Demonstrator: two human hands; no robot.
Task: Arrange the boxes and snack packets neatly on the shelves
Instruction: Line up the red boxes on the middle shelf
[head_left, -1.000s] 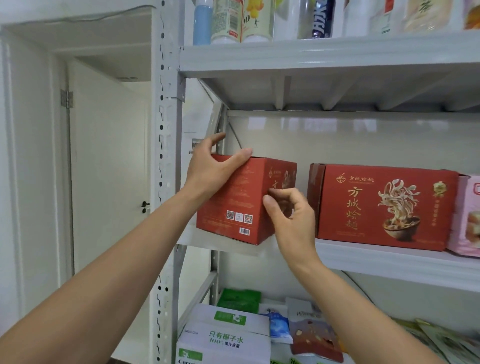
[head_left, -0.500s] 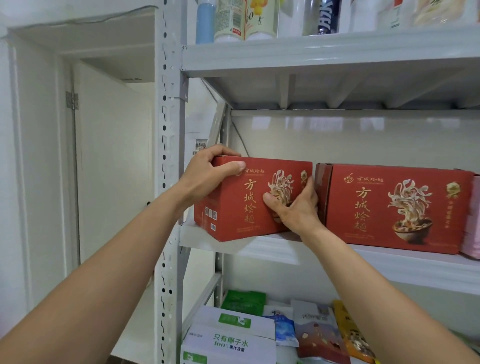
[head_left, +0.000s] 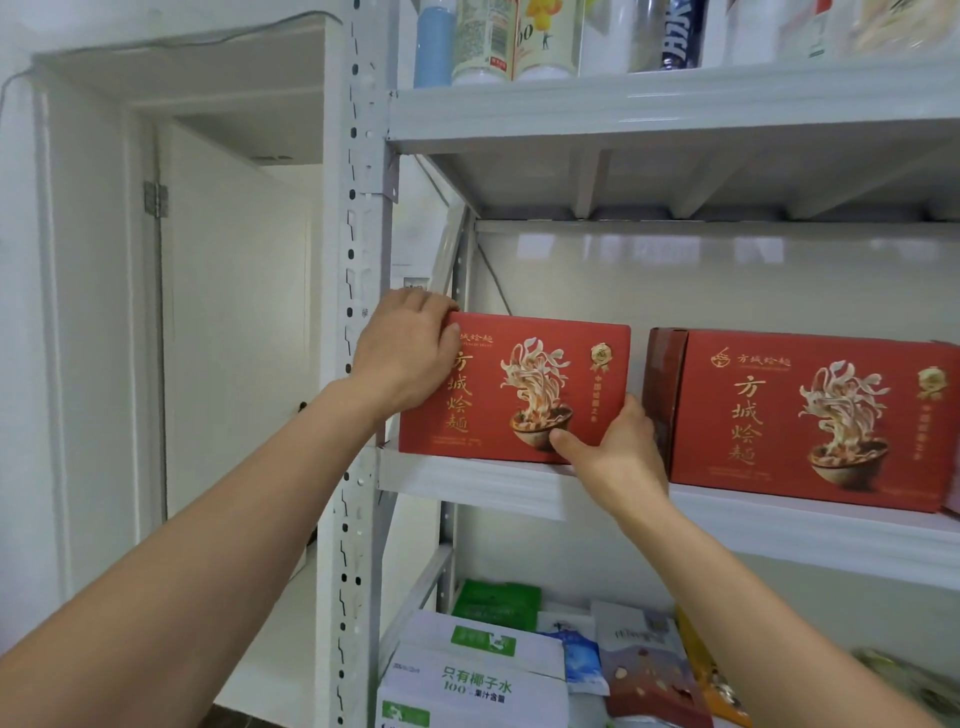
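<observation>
the red cardboard box with a noodle bowl picture (head_left: 519, 395) sits on the middle white metal shelf (head_left: 467, 486). it is at the left end, right by the pale metal post with holes (head_left: 358, 260), and its picture side faces out. the left hand (head_left: 405, 358) holds the top left corner, with fingers curled over the top edge. the right hand (head_left: 618, 452) holds the bottom right corner, with the thumb flat on the front and the fingers tucked round the side. so both hands grip this box.

a second red noodle box (head_left: 810, 415) stands just beside it on the right. there is a small gap between them, and the right hand is in that gap.

the box looks stiff and smooth, and i think it is not very heavy. the card may be a bit slippery, so the corners are a good place to hold it. pushing hard in the middle could dent it. to close the gap, a slide along the shelf looks easier than a lift.

down below lie white boxes with green labels (head_left: 478, 675) and soft snack packets (head_left: 644, 670), not yet tidy.
</observation>
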